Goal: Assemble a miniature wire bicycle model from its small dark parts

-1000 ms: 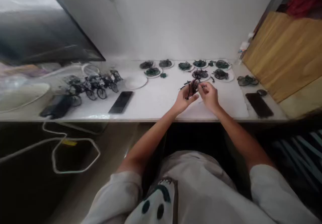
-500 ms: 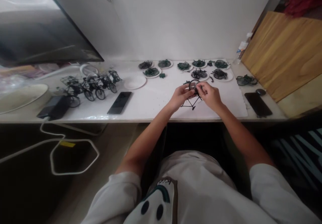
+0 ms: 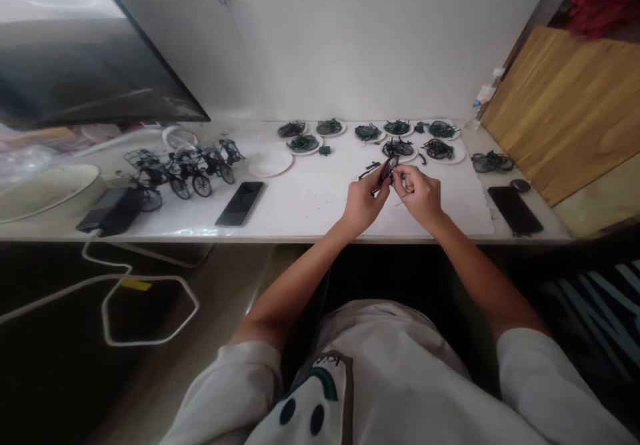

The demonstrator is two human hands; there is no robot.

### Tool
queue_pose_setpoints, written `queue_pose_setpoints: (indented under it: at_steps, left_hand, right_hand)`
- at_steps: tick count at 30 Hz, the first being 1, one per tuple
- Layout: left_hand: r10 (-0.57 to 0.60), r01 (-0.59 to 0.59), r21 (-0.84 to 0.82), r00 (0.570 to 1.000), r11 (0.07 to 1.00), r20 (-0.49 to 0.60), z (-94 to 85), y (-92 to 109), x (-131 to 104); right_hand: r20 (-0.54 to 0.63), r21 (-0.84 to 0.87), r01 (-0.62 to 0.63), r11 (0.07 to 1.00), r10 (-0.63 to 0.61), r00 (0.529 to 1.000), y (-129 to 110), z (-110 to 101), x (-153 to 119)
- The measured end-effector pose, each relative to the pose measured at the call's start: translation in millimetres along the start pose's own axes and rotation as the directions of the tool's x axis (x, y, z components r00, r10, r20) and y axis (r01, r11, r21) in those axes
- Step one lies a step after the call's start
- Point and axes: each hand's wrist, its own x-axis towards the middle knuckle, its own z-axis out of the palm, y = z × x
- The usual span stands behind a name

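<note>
Above the white sheet, my left hand [image 3: 364,201] is closed round a partly built black model bicycle, gripping it by its spoked wheel [image 3: 388,167], which is seen nearly edge-on. Most of the frame is hidden behind the fingers. My right hand [image 3: 423,195] is pinched against the right side of the same model, close to the wheel's middle. Whether a small separate part sits between its fingertips cannot be made out. Just beyond the left hand, a few thin dark parts [image 3: 369,169] lie on the sheet.
Several plates of dark bicycle parts [image 3: 303,143] line the back. Finished model bicycles [image 3: 193,171] stand left, near a bare plate [image 3: 271,163] and a phone [image 3: 241,203]. Another phone [image 3: 515,209] and more parts [image 3: 493,161] lie right, before a wooden board [image 3: 560,111].
The model has been turned, so its wheel now appears edge-on and the frame that hung below the hands is mostly hidden. Both hands stay closed on it.
</note>
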Motion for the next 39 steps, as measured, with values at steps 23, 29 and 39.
queue_pose_setpoints:
  at_steps: [23, 29, 39]
  left_hand:
    - [0.061, -0.046, 0.138, 0.992, 0.989, -0.110, 11.1, -6.5, -11.0]
    - [0.043, -0.025, 0.170, 0.994, 0.985, -0.101, 13.3, -11.2, -11.6]
    - [0.142, -0.105, 0.255, 0.981, 0.961, -0.133, 15.7, -23.5, -11.8]
  right_hand:
    - [-0.009, 0.049, -0.120, 0.992, 0.121, 0.993, -12.6, 4.6, -4.5]
    - [0.012, 0.163, -0.197, 0.967, 0.198, 0.980, -17.2, 7.0, -5.8]
    - [0.211, 0.494, -0.474, 0.729, 0.429, 0.879, -22.4, 13.2, -2.7]
